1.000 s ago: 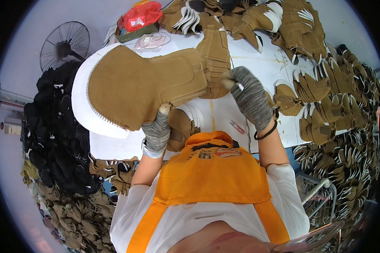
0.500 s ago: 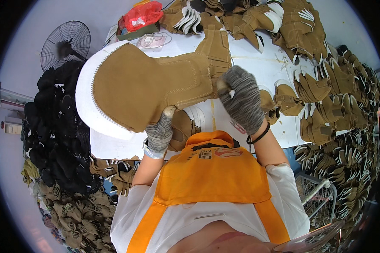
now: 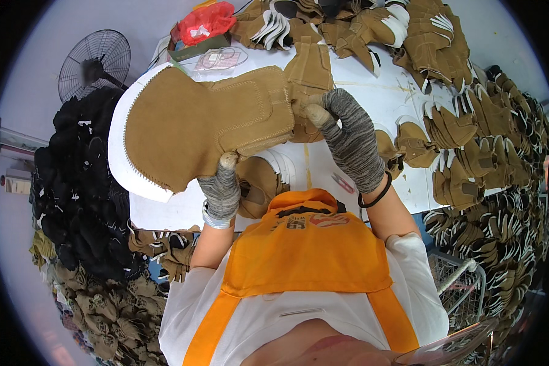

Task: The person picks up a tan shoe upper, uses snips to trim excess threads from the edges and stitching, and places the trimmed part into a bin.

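A brown suede boot upper (image 3: 171, 125) with a white stitched border (image 3: 119, 146) is held up above the white table, its wide end to the left. My left hand (image 3: 221, 192), in a grey knit glove with bare fingertips, grips its near edge, thumb on top and fingers hidden underneath. At the narrow right end, my gloved right hand (image 3: 348, 137) pinches the edge between thumb and fingers. Beneath the upper, another brown upper (image 3: 256, 189) lies on the table, partly covered. Small thread snips (image 3: 343, 183) with reddish handles lie near my right wrist.
Brown uppers (image 3: 470, 122) are stacked along the table's right side, with more piles (image 3: 366, 27) at the back. A red plastic bag (image 3: 206, 23) sits in a box at back left. Left stand a fan (image 3: 94, 70) and a black heap (image 3: 82, 189). A wire cart (image 3: 460, 280) stands at lower right.
The upper and my left hand have shifted slightly left and toward me. My right hand has turned, its thumb and fingers now reaching left to the upper's narrow end; the snips have come into view.
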`<state>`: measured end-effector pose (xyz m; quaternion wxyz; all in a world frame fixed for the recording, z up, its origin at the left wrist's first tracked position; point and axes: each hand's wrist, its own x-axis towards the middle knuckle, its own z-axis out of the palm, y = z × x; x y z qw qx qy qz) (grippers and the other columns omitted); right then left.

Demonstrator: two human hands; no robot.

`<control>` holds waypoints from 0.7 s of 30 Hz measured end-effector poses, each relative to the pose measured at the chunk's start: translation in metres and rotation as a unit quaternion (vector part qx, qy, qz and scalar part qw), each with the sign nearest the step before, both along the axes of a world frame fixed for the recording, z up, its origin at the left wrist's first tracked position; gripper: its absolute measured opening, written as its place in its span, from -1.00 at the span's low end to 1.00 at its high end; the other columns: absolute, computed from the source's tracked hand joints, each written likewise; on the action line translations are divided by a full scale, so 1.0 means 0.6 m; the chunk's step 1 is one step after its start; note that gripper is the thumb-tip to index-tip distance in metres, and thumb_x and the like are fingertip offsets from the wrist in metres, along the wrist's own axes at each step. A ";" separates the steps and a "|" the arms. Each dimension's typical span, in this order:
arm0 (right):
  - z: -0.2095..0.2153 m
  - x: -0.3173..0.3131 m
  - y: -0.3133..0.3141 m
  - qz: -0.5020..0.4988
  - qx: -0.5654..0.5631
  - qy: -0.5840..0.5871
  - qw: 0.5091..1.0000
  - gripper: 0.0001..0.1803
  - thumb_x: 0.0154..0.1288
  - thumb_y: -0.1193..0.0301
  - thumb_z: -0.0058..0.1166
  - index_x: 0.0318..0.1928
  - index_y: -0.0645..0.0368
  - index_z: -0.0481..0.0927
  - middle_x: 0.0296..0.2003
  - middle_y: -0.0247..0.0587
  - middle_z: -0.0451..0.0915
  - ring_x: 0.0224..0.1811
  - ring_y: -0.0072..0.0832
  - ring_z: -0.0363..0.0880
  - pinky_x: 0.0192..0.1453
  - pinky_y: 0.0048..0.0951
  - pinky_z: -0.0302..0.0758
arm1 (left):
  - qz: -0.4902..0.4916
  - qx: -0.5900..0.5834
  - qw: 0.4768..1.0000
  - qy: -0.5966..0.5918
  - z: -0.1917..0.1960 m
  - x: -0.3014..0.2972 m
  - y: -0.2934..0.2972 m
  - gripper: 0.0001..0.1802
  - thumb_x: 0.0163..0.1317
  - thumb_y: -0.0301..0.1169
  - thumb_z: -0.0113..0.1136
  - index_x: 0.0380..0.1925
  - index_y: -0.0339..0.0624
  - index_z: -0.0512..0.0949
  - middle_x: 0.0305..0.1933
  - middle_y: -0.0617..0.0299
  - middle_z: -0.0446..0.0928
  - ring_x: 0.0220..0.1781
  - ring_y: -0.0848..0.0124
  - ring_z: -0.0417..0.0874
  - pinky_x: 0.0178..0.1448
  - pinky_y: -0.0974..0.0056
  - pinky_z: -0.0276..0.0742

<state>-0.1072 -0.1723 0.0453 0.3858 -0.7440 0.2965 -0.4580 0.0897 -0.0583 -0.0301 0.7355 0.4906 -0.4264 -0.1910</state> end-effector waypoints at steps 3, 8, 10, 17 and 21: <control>0.005 0.005 0.005 -0.013 -0.065 0.000 0.998 -0.81 0.16 0.39 0.25 -0.25 0.22 0.62 -0.32 -0.18 0.58 -0.31 -0.39 0.58 -0.20 -0.43 0.52 | 0.014 -0.053 0.998 -0.004 0.007 -0.013 -0.003 -0.30 0.16 -0.15 0.28 0.17 -0.37 0.29 0.14 0.00 0.41 0.11 0.24 0.48 0.19 0.19 0.42; 0.007 0.005 0.007 -0.039 -0.146 0.020 0.988 -0.82 0.10 0.45 0.26 -0.29 0.23 0.61 -0.40 -0.14 0.56 -0.36 -0.28 0.56 -0.24 -0.38 0.50 | 0.004 -0.010 0.999 -0.050 0.033 -0.023 0.009 -0.46 0.20 -0.24 0.27 0.09 -0.34 0.40 0.07 0.07 0.49 0.06 0.29 0.53 0.16 0.22 0.45; 0.005 0.004 0.009 -0.048 -0.128 0.030 0.990 -0.84 0.08 0.46 0.26 -0.30 0.23 0.61 -0.43 -0.12 0.54 -0.38 -0.22 0.54 -0.25 -0.34 0.49 | -0.002 0.005 0.998 -0.067 0.033 -0.025 0.012 -0.50 0.20 -0.26 0.27 0.06 -0.32 0.44 0.06 0.10 0.51 0.05 0.31 0.53 0.14 0.22 0.46; -0.003 -0.010 -0.005 -0.056 -0.191 0.085 0.976 -0.80 0.02 0.45 0.27 -0.34 0.22 0.55 -0.45 -0.12 0.52 -0.38 -0.16 0.51 -0.26 -0.29 0.48 | 0.033 0.016 0.986 -0.166 0.013 -0.022 0.013 -0.50 0.16 -0.30 0.32 0.05 -0.30 0.46 0.06 0.12 0.52 0.04 0.33 0.53 0.13 0.23 0.46; -0.006 -0.013 -0.004 -0.050 -0.186 0.113 0.975 -0.76 0.01 0.45 0.30 -0.31 0.23 0.53 -0.44 -0.20 0.48 -0.43 -0.35 0.47 -0.28 -0.42 0.47 | 0.024 0.006 0.992 -0.123 0.012 -0.024 0.008 -0.51 0.15 -0.31 0.33 0.04 -0.29 0.46 0.02 0.12 0.53 0.00 0.29 0.55 0.12 0.22 0.47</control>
